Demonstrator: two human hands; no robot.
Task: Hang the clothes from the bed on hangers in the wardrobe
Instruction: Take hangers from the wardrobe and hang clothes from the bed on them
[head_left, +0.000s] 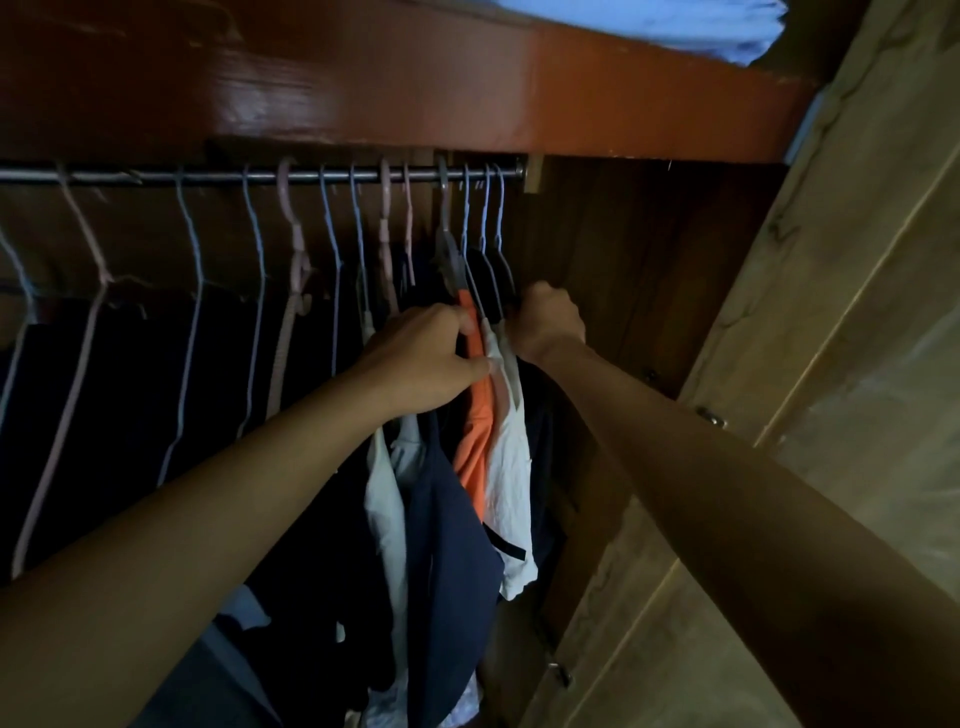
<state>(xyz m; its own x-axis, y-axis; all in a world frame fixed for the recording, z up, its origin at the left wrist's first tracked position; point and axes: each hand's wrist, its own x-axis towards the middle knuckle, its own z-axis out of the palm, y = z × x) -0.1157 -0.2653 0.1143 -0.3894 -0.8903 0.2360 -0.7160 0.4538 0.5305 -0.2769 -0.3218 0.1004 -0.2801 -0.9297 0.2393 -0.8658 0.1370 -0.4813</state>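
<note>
The left hand (426, 358) pinches the orange garment (475, 415) and the right hand (548, 322) grips a dark hanger's (506, 283) shoulder, apparently to part the crowded clothes on the rail (260, 175).

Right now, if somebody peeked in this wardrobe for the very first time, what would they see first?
Probably the bright orange garment, hanging near the right end of the metal rail among dark clothes. The left hand pinches it near the top, while the right hand curls round something dark just to its right. Further left, several empty hangers dangle from the rail.
</note>
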